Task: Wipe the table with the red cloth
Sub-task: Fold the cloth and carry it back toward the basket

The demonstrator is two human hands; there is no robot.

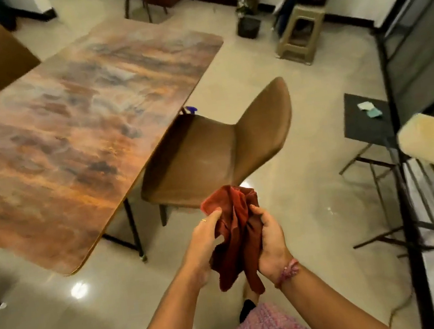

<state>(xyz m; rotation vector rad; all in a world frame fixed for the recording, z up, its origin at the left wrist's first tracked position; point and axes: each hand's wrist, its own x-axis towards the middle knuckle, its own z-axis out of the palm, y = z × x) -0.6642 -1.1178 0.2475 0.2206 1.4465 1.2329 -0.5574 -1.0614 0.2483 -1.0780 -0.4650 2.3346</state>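
Red cloth bunched, held in the air between both hands, over the floor and off the table. Left hand pinches its upper edge; right hand grips the folds from the side. Brown chair just beyond, pushed against the table's edge.
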